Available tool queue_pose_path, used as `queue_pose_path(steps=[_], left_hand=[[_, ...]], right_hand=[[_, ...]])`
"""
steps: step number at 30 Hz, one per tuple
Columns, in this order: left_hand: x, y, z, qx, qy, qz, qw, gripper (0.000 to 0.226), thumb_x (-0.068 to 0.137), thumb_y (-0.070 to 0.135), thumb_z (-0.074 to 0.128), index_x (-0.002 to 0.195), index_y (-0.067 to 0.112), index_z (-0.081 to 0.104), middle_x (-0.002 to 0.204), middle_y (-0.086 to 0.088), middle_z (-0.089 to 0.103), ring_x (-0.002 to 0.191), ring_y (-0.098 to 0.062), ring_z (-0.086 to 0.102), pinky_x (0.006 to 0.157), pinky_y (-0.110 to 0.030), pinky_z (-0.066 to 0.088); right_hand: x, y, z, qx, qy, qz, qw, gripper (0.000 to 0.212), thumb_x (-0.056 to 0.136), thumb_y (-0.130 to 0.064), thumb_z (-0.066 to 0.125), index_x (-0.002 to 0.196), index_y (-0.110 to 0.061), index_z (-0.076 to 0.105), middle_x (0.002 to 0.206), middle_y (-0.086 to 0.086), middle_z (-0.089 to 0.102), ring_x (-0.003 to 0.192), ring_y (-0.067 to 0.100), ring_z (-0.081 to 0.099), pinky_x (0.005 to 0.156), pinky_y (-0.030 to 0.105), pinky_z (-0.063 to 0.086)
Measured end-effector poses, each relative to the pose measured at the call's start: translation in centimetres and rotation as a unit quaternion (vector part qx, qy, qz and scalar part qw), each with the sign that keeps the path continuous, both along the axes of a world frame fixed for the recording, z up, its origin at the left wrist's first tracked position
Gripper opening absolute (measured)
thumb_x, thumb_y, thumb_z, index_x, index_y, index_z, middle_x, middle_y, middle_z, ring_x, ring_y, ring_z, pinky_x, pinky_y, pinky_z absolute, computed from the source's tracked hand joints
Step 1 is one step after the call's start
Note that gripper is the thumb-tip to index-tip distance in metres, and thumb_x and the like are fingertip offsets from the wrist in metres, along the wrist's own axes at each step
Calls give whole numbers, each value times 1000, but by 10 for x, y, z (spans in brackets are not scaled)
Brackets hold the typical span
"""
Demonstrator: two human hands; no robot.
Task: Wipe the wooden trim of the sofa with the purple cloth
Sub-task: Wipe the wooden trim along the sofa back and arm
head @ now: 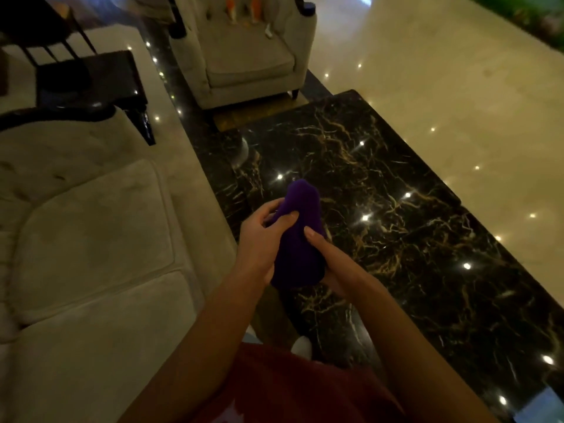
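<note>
A folded purple cloth (300, 236) is held in front of me with both hands, above the near edge of a dark marble table. My left hand (262, 242) grips its left side, thumb on top. My right hand (328, 261) supports it from the right and below, thumb pressed on the fabric. The beige sofa (91, 239) lies to my left, with cushions in view. Its dark wooden trim (55, 116) curves along the top of the arm at the upper left.
A black marble coffee table (396, 209) with gold veins fills the right of centre. A beige armchair (244, 50) stands beyond it. A dark side table (100, 83) sits at the upper left. Glossy cream floor (442, 71) stretches to the right.
</note>
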State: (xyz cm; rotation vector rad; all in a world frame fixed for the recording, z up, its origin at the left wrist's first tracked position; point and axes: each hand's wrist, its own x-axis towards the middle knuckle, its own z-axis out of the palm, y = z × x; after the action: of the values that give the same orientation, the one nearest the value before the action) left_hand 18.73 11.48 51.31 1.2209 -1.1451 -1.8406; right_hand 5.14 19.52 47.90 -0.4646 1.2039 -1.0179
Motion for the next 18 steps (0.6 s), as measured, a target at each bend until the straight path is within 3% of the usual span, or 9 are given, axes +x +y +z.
queue_pose_path(steps=[3,7,13,18], left_hand=[[28,-17,-3,21,16,28,999,30,76,40,83,105,45,77,109,7,80,100,-15,78,83,-39,64],[73,-47,0,32,31,75,996,21,85,33,80,99,48,77,108,5,81,98,-17,79,79,-36,64],[134,-86,6,-2,19,145,989,31,93,28,75,123,35,72,118,0,77,109,-22,75,95,-49,61],[190,-102,0,-19,0,141,990,43,99,20,69,140,31,62,131,2,71,120,-18,69,99,-42,59]], right_hand=[[25,-22,3,-13,-18,6,1000,52,80,-61,79,125,-35,73,133,4,72,123,24,68,95,36,59],[63,-65,12,-18,36,43,998,71,76,-50,85,136,-19,61,127,9,74,117,29,71,89,37,62],[121,-131,19,-60,139,81,985,53,75,-48,80,124,-30,66,115,0,78,104,22,76,91,44,62],[165,-170,14,-57,154,62,984,28,76,-35,75,103,-41,73,103,-2,79,95,22,77,84,43,65]])
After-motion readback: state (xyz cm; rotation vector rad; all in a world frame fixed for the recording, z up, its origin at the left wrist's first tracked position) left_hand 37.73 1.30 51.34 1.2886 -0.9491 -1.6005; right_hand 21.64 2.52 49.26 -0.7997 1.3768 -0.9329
